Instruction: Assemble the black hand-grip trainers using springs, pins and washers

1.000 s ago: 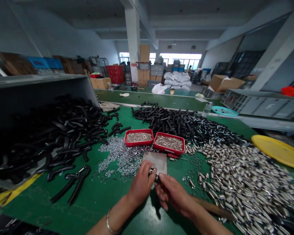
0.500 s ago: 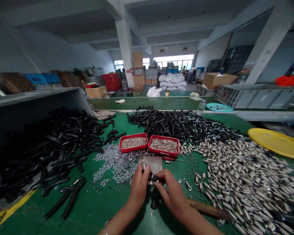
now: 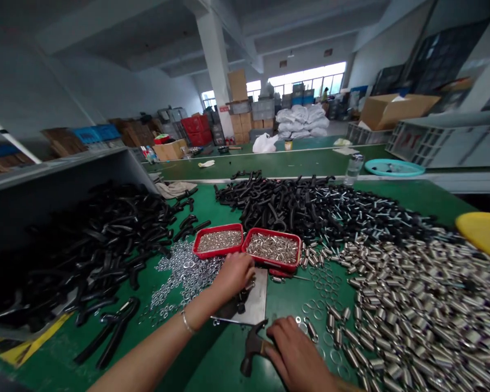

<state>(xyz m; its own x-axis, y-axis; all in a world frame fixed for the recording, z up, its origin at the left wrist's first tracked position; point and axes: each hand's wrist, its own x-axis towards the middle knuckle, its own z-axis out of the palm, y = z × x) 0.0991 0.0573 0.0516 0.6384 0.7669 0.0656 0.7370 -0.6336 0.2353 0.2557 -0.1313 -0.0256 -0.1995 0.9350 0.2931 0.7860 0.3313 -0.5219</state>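
My left hand (image 3: 233, 275) is closed on a small black and silver part (image 3: 242, 297), holding it down on a grey metal plate (image 3: 256, 305) on the green table (image 3: 175, 348). My right hand (image 3: 297, 354) grips the wooden handle of a hammer (image 3: 253, 348), whose dark claw head lies just in front of the plate. Two red trays (image 3: 271, 246) of small metal pieces stand just beyond my left hand.
A pile of black bent handles (image 3: 106, 245) fills the left side, with more black parts (image 3: 294, 204) at the back. Silver cylinders (image 3: 412, 305) cover the right. Loose washers (image 3: 179, 277) lie left of the plate. A yellow lid (image 3: 484, 231) sits far right.
My hands have parted. The left moved forward and pressed the part onto the plate; the right dropped back and took hold of the hammer. The view shifted slightly.
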